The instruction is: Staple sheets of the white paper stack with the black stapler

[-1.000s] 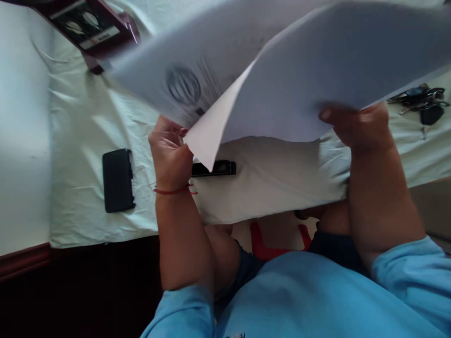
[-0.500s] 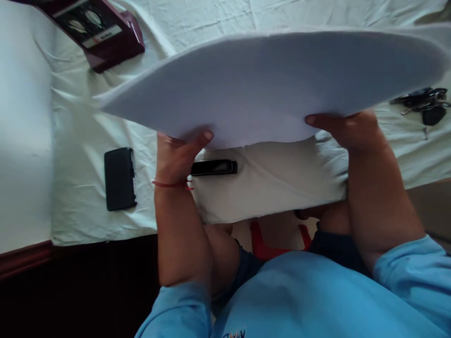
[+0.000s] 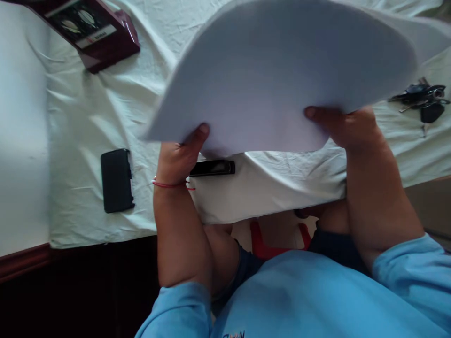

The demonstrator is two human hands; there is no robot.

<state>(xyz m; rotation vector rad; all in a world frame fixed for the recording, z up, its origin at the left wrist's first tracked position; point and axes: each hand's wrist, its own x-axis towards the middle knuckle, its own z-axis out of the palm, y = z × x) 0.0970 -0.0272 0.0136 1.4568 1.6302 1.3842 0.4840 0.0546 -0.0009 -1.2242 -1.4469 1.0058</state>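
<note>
A large white sheet of paper (image 3: 275, 75), possibly more than one layer, is bowed between my two hands above the cloth-covered surface. My left hand (image 3: 183, 152) grips its near left edge, thumb on top and fingers hidden underneath. On the right, my right hand (image 3: 343, 123) pinches the near edge the same way, its fingers also out of sight. Just beside my left wrist, below the paper, lies a black stapler-like object (image 3: 213, 167), partly covered by the hand.
A flat black case (image 3: 117, 180) lies on the pale green cloth (image 3: 77, 136) at left. Behind it stands a dark red box (image 3: 109, 44) with a picture panel. A bunch of keys (image 3: 428, 101) rests at the far right. A red stool (image 3: 275, 251) shows below the front edge.
The paper has bent more sharply: its far edge has risen toward the top and its left corner has drawn inward. Both hands keep their grip nearly in place.
</note>
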